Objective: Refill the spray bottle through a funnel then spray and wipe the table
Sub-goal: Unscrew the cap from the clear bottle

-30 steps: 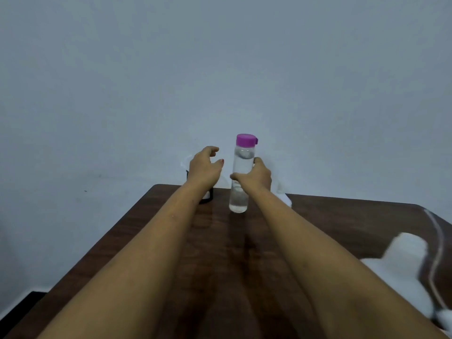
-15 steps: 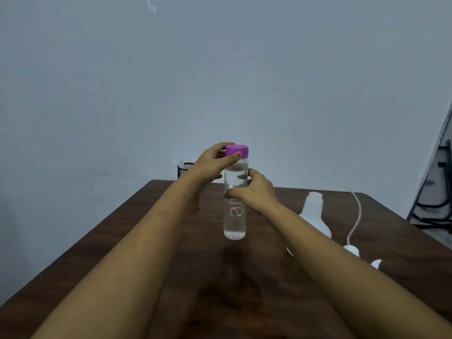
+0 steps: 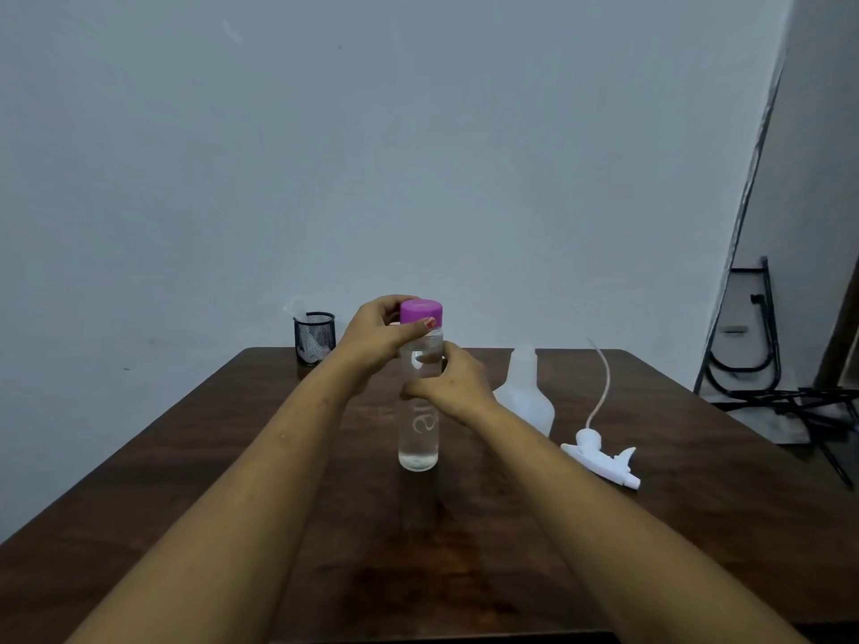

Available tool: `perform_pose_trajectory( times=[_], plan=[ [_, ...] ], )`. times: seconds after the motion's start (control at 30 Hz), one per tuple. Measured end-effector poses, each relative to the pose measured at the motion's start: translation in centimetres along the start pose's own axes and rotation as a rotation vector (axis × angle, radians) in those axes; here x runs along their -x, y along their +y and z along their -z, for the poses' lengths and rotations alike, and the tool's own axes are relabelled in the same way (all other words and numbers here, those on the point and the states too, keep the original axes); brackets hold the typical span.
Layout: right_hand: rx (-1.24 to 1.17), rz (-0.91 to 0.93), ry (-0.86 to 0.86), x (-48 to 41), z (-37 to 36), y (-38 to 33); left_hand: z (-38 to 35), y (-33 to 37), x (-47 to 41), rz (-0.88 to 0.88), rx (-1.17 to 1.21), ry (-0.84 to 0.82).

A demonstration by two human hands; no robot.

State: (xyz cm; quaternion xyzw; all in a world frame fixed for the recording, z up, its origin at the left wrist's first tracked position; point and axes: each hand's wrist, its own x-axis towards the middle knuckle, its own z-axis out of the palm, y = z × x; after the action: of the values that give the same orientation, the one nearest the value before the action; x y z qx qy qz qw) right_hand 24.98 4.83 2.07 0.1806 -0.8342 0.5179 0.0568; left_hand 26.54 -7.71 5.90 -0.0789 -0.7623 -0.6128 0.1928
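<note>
- Spray bottle [image 3: 527, 397] stands uncapped on the table [image 3: 650, 527], partly hidden behind my right hand [image 3: 453, 383].
- Right fingers wrap the water bottle [image 3: 419, 411].
- Left hand [image 3: 379, 337] pinches its purple cap [image 3: 421, 311].
- Sprayer head [image 3: 599, 455] lies beside.

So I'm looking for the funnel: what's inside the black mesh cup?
The mesh cup holds something whitish, seen through the mesh, and a pale, translucent shape rises above its rim on the left. That may be the funnel, but it is too blurred to tell. The cup's bottom is hidden.
</note>
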Motion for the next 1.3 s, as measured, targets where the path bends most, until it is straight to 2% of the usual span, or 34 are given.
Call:
perform_pose_trajectory(
  times=[0.47, 0.63, 0.77, 0.9, 1.07, 1.17, 1.3],
  plan=[
    [-0.055, -0.011, -0.010, -2.5, -1.8, 0.5, -0.7, -1.1, -1.6, -0.015, -0.118, 0.292],
    [-0.026, -0.034, 0.045, -3.5, -3.4, 0.8, -1.0, -1.1, -2.1, -0.028, -0.300, 0.451],
    [0.123, 0.015, 0.067, -3.3, -4.0, 0.2, -1.9, -0.6, -2.1, -0.004, -0.468, 0.620],
    [0.152, 0.036, 0.075, -3.4, -3.9, 0.5, -2.0, 0.0, -3.2, 0.097, -0.456, 0.506],
    [0.123, 0.009, 0.088, -3.8, -3.8, 1.4, -1.7, 0.1, -3.5, 0.126, -0.223, 0.208],
    [0.121, 0.039, 0.093, -3.9, -3.7, 1.7, 0.3, 0.0, -3.0, 0.104, -0.252, 0.215],
    [0.115, 0.055, 0.088, -4.0, -3.4, 1.8, 2.6, -0.6, -2.1, 0.096, -0.183, 0.318]
  ],
)
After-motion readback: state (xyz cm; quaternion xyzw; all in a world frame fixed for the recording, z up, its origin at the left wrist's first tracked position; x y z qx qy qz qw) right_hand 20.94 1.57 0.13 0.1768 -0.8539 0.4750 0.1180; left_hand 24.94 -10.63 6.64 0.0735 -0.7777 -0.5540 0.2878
